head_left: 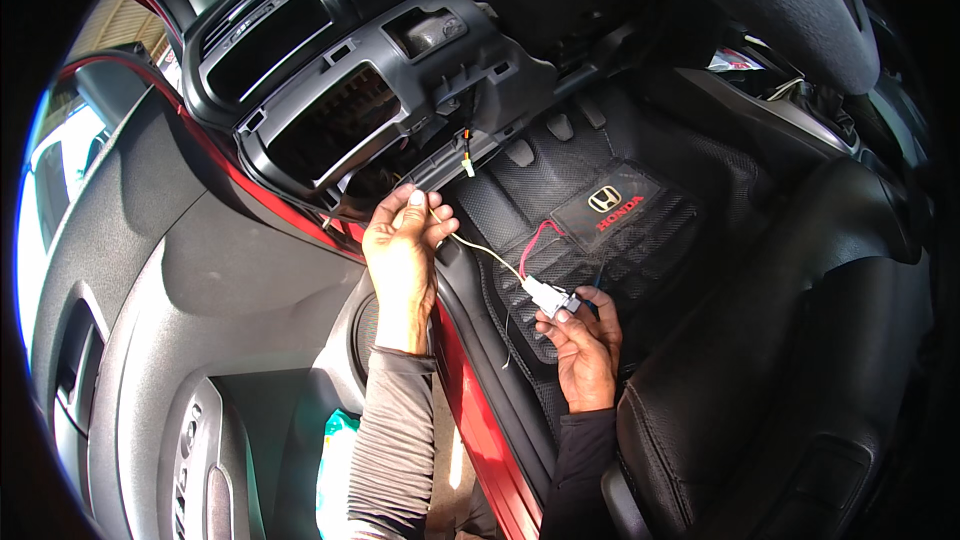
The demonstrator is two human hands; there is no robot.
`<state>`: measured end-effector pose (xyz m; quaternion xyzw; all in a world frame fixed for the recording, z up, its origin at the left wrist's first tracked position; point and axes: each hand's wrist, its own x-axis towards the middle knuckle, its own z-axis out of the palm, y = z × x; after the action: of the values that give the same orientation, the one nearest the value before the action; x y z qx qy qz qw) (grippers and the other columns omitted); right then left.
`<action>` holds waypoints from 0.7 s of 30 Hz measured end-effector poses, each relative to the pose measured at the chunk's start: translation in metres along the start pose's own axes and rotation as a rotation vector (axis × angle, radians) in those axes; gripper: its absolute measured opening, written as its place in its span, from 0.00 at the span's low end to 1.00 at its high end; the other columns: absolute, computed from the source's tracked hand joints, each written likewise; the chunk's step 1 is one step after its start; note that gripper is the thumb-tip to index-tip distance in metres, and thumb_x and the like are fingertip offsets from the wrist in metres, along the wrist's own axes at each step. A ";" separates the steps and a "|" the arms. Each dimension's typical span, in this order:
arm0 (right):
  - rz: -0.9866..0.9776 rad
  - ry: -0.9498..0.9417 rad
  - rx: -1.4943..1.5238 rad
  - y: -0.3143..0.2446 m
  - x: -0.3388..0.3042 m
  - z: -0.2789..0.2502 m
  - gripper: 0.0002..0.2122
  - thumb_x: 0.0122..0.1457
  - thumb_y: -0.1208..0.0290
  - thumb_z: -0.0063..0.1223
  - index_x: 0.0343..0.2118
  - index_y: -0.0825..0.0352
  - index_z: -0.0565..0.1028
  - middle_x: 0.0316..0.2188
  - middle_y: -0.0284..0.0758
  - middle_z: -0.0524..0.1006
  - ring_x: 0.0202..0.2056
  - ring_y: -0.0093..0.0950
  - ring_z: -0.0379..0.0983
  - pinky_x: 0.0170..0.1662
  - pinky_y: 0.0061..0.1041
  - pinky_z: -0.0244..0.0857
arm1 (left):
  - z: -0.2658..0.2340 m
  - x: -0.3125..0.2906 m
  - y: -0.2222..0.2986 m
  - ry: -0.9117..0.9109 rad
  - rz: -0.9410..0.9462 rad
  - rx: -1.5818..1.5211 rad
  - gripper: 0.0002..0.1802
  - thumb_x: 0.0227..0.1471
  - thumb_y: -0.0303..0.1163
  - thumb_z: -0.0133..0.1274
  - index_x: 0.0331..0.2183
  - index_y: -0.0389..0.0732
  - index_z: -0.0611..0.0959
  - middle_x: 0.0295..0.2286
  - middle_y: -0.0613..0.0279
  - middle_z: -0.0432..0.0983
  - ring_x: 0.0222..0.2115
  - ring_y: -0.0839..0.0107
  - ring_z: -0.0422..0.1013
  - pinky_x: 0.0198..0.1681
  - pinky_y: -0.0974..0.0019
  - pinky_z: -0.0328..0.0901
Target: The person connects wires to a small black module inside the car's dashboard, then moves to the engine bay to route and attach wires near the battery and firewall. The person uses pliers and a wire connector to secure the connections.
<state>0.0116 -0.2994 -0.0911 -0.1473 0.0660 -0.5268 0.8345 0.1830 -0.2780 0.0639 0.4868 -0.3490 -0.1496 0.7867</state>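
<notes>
My right hand (585, 348) grips a white wiring connector (546, 294) with a grey end, above the floor mat. A pale yellow wire (488, 249) and a reddish-pink wire (527, 249) come out of the connector's upper left end. The pale wire runs up to my left hand (402, 250), whose thumb and fingers pinch it below the dashboard's lower edge. The far end of the pink wire is hard to make out against the mat. Another small pale plug (467, 166) with orange and yellow wiring dangles under the dashboard, up and right of my left hand.
The dashboard (480, 60) has open cavities where panels are off. On the left stands the opened door (250, 310), beside the red sill (480, 430). A black floor mat (640, 280) covers the footwell, with the seat (760, 390) at right and the steering wheel (790, 0) above.
</notes>
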 end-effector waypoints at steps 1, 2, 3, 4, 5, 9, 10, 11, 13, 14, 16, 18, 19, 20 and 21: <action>-0.002 0.001 -0.002 0.000 0.000 0.000 0.20 0.58 0.85 0.57 0.52 0.66 0.68 0.38 0.40 0.80 0.38 0.31 0.80 0.44 0.30 0.77 | 0.001 0.000 -0.001 0.022 0.019 0.011 0.11 0.62 0.24 0.54 0.44 0.29 0.73 0.33 0.50 0.79 0.30 0.65 0.79 0.34 0.64 0.80; 0.002 0.003 -0.004 0.000 0.000 0.000 0.20 0.58 0.85 0.57 0.52 0.66 0.68 0.38 0.40 0.80 0.38 0.31 0.80 0.44 0.30 0.77 | 0.002 -0.001 -0.001 0.032 0.034 0.038 0.11 0.61 0.23 0.55 0.44 0.29 0.74 0.32 0.50 0.79 0.29 0.65 0.79 0.34 0.64 0.80; 0.003 0.004 -0.008 0.000 0.000 -0.001 0.20 0.58 0.85 0.57 0.52 0.66 0.68 0.38 0.40 0.80 0.38 0.31 0.80 0.44 0.30 0.77 | 0.004 -0.002 -0.002 0.048 0.047 0.060 0.11 0.60 0.22 0.56 0.43 0.29 0.74 0.32 0.50 0.80 0.29 0.66 0.79 0.34 0.64 0.80; -0.001 0.002 -0.012 0.000 0.000 -0.001 0.20 0.58 0.85 0.57 0.52 0.66 0.68 0.38 0.40 0.80 0.38 0.31 0.80 0.44 0.30 0.77 | 0.005 -0.002 -0.002 0.053 0.067 0.075 0.11 0.60 0.22 0.56 0.43 0.28 0.74 0.31 0.50 0.80 0.29 0.66 0.80 0.34 0.64 0.80; 0.002 0.003 -0.010 0.000 0.000 -0.001 0.20 0.58 0.85 0.57 0.52 0.66 0.68 0.38 0.40 0.81 0.38 0.31 0.80 0.44 0.30 0.77 | 0.006 -0.003 -0.003 0.072 0.078 0.104 0.11 0.59 0.22 0.57 0.42 0.28 0.75 0.31 0.50 0.80 0.28 0.66 0.80 0.33 0.65 0.80; 0.004 0.001 -0.013 0.001 0.000 -0.001 0.20 0.58 0.85 0.57 0.52 0.65 0.68 0.38 0.40 0.81 0.38 0.31 0.80 0.44 0.30 0.76 | 0.008 -0.007 -0.002 0.120 0.125 0.187 0.09 0.58 0.22 0.59 0.39 0.28 0.77 0.29 0.52 0.80 0.26 0.67 0.79 0.30 0.66 0.80; 0.000 -0.002 -0.017 0.001 0.000 -0.001 0.20 0.58 0.85 0.57 0.52 0.65 0.68 0.37 0.40 0.81 0.38 0.31 0.80 0.44 0.30 0.76 | 0.008 -0.007 -0.002 0.134 0.136 0.206 0.09 0.58 0.22 0.59 0.38 0.28 0.77 0.28 0.53 0.80 0.26 0.67 0.79 0.29 0.66 0.80; 0.005 0.003 -0.017 0.001 0.000 -0.001 0.20 0.58 0.85 0.57 0.52 0.65 0.68 0.37 0.39 0.81 0.38 0.31 0.80 0.44 0.29 0.76 | 0.008 -0.008 -0.002 0.145 0.122 0.197 0.08 0.58 0.23 0.59 0.38 0.29 0.78 0.28 0.53 0.80 0.26 0.68 0.79 0.29 0.66 0.79; -0.003 -0.002 -0.018 0.001 0.000 -0.001 0.20 0.58 0.85 0.57 0.52 0.65 0.68 0.37 0.39 0.80 0.38 0.31 0.80 0.44 0.29 0.76 | 0.007 -0.008 -0.001 0.151 0.119 0.172 0.08 0.58 0.23 0.59 0.37 0.29 0.78 0.28 0.54 0.80 0.25 0.68 0.79 0.27 0.66 0.79; 0.003 0.004 -0.019 0.001 0.000 -0.001 0.20 0.58 0.85 0.57 0.53 0.66 0.68 0.36 0.39 0.80 0.38 0.31 0.80 0.44 0.29 0.76 | 0.007 -0.008 -0.001 0.166 0.102 0.174 0.08 0.58 0.24 0.59 0.37 0.29 0.79 0.28 0.54 0.80 0.25 0.68 0.79 0.27 0.66 0.79; 0.002 0.007 -0.022 0.000 -0.001 0.000 0.20 0.58 0.85 0.57 0.53 0.66 0.68 0.36 0.38 0.80 0.37 0.31 0.80 0.44 0.29 0.76 | 0.005 -0.008 0.000 0.174 0.096 0.169 0.08 0.59 0.25 0.59 0.37 0.29 0.79 0.28 0.54 0.79 0.25 0.68 0.79 0.26 0.66 0.79; 0.004 0.006 -0.020 0.000 -0.001 0.000 0.20 0.58 0.86 0.57 0.52 0.66 0.68 0.36 0.39 0.80 0.37 0.31 0.80 0.44 0.29 0.76 | 0.004 -0.009 0.001 0.174 0.090 0.173 0.08 0.59 0.25 0.58 0.38 0.29 0.80 0.28 0.53 0.79 0.25 0.67 0.79 0.26 0.66 0.79; 0.001 0.010 -0.024 0.000 -0.001 0.001 0.20 0.58 0.86 0.57 0.52 0.66 0.68 0.36 0.39 0.80 0.37 0.31 0.80 0.44 0.29 0.76 | 0.004 -0.009 0.002 0.178 0.084 0.178 0.08 0.59 0.25 0.58 0.38 0.29 0.80 0.29 0.53 0.79 0.25 0.67 0.79 0.26 0.66 0.79; 0.004 0.008 -0.017 -0.001 -0.001 0.001 0.20 0.58 0.86 0.57 0.52 0.66 0.68 0.36 0.39 0.80 0.37 0.30 0.80 0.44 0.29 0.76 | 0.004 -0.010 0.002 0.171 0.085 0.186 0.08 0.59 0.26 0.58 0.38 0.29 0.80 0.29 0.53 0.80 0.25 0.67 0.79 0.27 0.67 0.79; 0.005 0.009 -0.015 -0.001 -0.002 0.002 0.20 0.58 0.86 0.57 0.52 0.66 0.68 0.37 0.39 0.80 0.37 0.30 0.80 0.44 0.28 0.76 | 0.004 -0.011 0.002 0.168 0.082 0.196 0.09 0.60 0.26 0.57 0.38 0.29 0.80 0.29 0.52 0.80 0.26 0.66 0.79 0.27 0.68 0.79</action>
<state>0.0104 -0.2981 -0.0894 -0.1509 0.0741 -0.5248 0.8345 0.1721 -0.2731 0.0626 0.5573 -0.3142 -0.0412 0.7675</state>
